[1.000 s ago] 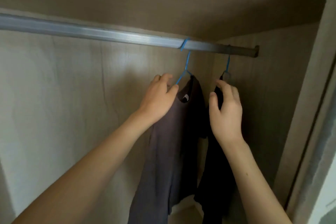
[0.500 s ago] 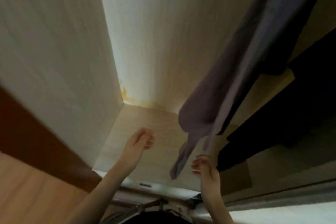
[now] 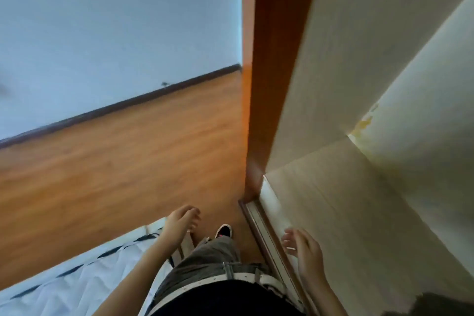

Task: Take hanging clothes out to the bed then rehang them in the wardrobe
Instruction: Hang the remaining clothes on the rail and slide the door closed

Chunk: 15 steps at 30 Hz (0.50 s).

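Both hands were empty. The left hand [image 3: 180,220] hung loose over the wood-grain laminate floor [image 3: 123,161], fingers curled softly downward and holding nothing. Just below and to its left lay the corner of the bed [image 3: 77,287], covered in a pale, wrinkled sheet crossed by thin dark stripes; the forearm passed over its edge. Beside that hand, toward the body, a dark sneaker [image 3: 224,230] with a pale sole edge stood flat on the floor under a grey, ribbed-looking trouser leg [image 3: 210,256]. A white studded belt [image 3: 246,277] ran across the waist.

The right hand [image 3: 304,246] was likewise open and relaxed, fingers spread a little, gripping nothing. It hovered over the sliding-door track [image 3: 264,228], a narrow metal-and-wood channel at the wardrobe's threshold. Beyond its fingertips stretched the wardrobe [image 3: 359,213] interior: smooth, pale cream panels with a faint grain meeting in a sharp corner, where a yellowish stain marked the seam. An orange-brown wooden side panel [image 3: 277,59] rose straight up above and between the two hands.

Below the right wrist, at the picture's bottom edge, a dark, soft-edged scrap of hanging clothing [image 3: 431,303] showed inside the wardrobe; its shape was too blurred to tell more.
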Motion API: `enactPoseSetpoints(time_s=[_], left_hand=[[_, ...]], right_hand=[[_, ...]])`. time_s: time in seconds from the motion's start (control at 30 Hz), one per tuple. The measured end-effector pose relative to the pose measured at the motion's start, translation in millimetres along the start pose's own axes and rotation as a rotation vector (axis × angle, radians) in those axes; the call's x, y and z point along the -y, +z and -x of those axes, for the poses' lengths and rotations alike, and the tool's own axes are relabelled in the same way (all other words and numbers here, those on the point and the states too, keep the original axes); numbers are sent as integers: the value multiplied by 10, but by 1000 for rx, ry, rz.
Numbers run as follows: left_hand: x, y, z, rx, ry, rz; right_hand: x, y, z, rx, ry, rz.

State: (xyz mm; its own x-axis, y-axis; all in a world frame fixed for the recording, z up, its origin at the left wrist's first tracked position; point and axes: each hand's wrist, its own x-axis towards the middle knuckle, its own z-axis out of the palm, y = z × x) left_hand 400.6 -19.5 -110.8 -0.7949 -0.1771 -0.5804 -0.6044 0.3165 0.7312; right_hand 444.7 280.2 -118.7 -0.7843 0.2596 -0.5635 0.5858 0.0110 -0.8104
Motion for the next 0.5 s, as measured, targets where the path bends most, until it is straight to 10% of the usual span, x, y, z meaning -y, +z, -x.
enactPoseSetpoints(time_s=[0.27, 0.5], left_hand=[[908, -1041, 176, -384, -247, 367], [1061, -1934, -422, -500, -333, 510]], right_hand=[[718, 1644, -659, 450, -156, 325], [1235, 2874, -1247, 495, -127, 415]])
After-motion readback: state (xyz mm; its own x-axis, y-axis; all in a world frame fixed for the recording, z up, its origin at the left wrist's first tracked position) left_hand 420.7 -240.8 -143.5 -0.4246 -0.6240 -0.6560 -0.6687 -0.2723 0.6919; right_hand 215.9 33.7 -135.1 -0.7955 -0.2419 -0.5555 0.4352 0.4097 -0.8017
